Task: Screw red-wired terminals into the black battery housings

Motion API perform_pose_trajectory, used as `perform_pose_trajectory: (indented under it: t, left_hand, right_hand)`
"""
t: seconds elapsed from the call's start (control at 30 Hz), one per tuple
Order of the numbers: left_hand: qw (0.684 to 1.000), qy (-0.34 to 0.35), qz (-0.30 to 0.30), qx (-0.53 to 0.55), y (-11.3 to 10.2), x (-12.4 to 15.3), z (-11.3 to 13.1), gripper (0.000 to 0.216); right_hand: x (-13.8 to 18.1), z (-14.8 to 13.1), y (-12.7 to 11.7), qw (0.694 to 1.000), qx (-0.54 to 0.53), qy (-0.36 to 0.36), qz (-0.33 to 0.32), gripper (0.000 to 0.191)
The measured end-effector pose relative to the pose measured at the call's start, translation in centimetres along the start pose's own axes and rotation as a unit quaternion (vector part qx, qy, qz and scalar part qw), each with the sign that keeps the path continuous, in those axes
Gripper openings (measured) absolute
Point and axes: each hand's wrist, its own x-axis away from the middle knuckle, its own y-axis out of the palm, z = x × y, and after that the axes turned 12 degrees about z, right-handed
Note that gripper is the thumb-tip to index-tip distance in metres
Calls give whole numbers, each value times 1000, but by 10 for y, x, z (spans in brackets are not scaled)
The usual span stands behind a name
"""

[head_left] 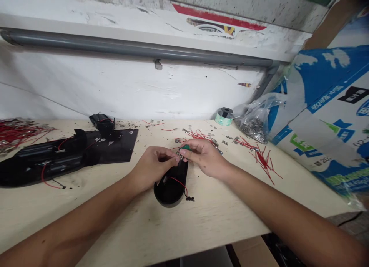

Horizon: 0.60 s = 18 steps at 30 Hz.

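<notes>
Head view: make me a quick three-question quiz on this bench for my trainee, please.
1. True or false: the bag of metal bits sits to the right of the tape roll.
2. Which hand is on the green piece?
3. Fill in the blank: the loose wires on the right of the bench are ____.

Key: 1. True. 2. The right hand. 3. Red.

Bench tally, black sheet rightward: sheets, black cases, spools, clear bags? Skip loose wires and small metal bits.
Black plastic sheet: 1
Black wired case: 1
Spool: 1
Clear plastic bag: 1
Total: 4
</notes>
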Motion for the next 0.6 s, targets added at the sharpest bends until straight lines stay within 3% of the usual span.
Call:
perform_pose_trajectory:
  t: [0.6]
  left_hand:
    - [1000, 20, 12, -6, 1, 1, 0, 20]
  right_hand:
    - [2, -5, 10, 999, -30, 12, 23, 16]
